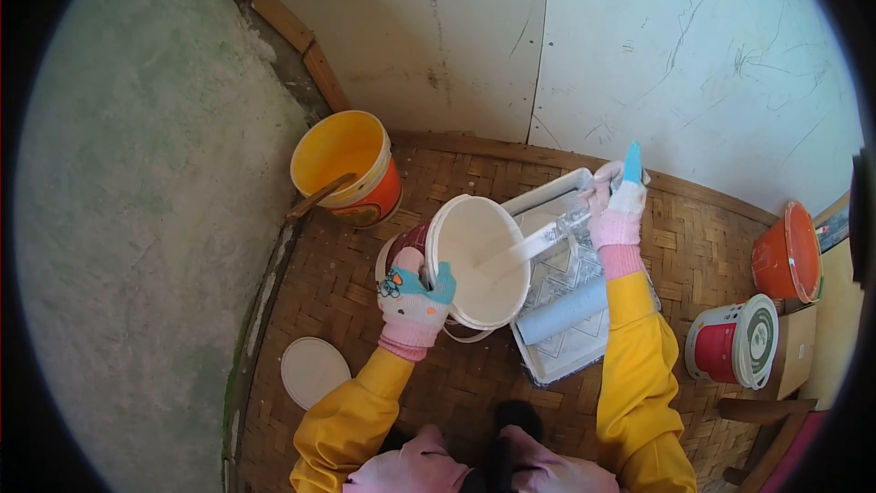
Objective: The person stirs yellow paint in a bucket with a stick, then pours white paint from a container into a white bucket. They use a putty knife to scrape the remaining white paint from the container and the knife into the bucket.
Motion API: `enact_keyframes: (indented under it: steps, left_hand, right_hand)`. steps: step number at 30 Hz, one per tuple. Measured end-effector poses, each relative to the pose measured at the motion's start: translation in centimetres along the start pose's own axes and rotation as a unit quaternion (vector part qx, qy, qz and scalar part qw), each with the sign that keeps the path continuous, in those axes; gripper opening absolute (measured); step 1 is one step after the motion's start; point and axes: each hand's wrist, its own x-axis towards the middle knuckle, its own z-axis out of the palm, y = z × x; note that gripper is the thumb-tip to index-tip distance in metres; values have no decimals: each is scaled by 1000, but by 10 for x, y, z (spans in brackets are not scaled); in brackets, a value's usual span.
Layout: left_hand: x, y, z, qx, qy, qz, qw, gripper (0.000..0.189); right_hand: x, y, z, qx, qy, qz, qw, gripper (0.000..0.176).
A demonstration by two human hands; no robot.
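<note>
My left hand (412, 303), in a patterned pink, white and teal glove, grips the near left rim of a white paint bucket (523, 297). The bucket tilts toward the tray and has pale paint inside. A flat, paint-covered stick (547, 236) runs from the bucket's mouth to my right hand (619, 196), whose gloved fingers close around its upper end. One teal fingertip of that hand points up. Below the stick lies a paint tray (547, 367) with a ridged bottom and white paint on it. A light-blue paint roller (561, 312) rests in the tray.
A yellow-lined orange bucket (388, 187) with a wooden stick (321, 196) stands at the left wall. A white lid (315, 372) lies on the woven floor (438, 383). To the right are an orange bucket (780, 256), a lidded paint tub (721, 347) and a cardboard box (796, 351).
</note>
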Motion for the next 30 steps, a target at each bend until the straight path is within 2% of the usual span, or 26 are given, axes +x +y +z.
enact_keyframes:
  steps: [1, 2, 4, 8, 10, 11, 13, 17, 19, 20, 22, 25, 29, 30]
  left_hand:
    - [0, 2, 0, 11, -5, 10, 1000, 23]
    - [0, 3, 1, 21, -11, 20, 1000, 20]
    - [-3, 2, 4, 13, -17, 15, 1000, 21]
    - [-2, 9, 7, 1, -40, -2, 999, 22]
    - [-1, 8, 5, 11, -39, 1, 999, 22]
    - [0, 8, 5, 22, -38, 3, 999, 23]
    - [0, 12, 3, 20, -47, -8, 999, 23]
    - [4, 10, 5, 7, -31, 3, 1000, 23]
    - [7, 13, 4, 19, -33, 2, 999, 22]
    - [9, 15, 3, 33, -33, 1, 999, 22]
    - [10, 13, 4, 30, -39, -18, 999, 22]
    - [13, 14, 6, 16, -38, -49, 998, 23]
    - [16, 14, 7, 3, -40, -79, 996, 24]
    - [18, 13, 7, 2, -40, -78, 996, 24]
  right_hand:
    - [-2, -3, -2, 7, 44, 29, 999, 47]
    - [-2, -3, -5, 8, 44, 27, 999, 47]
    - [-2, 1, -14, 14, 153, 56, 986, 48]
    - [-1, 13, -49, 19, 177, 79, 981, 48]
    - [0, 21, -64, 77, 234, 111, 963, 49]
    - [-2, 20, -66, 78, 235, 111, 963, 49]
    - [-8, 19, -69, 94, 299, 126, 941, 49]
    - [-10, 16, -85, 115, 327, 105, 932, 49]
    - [-7, 12, -94, 112, 389, 78, 911, 49]
    - [-4, 14, -103, 112, 390, 76, 911, 49]
    - [4, 22, -125, 103, 357, 0, 928, 42]
    - [6, 10, -132, 154, 333, 31, 930, 43]
    - [10, -1, -133, 167, 352, 54, 919, 48]
    - [7, -9, -128, 207, 329, 53, 920, 49]
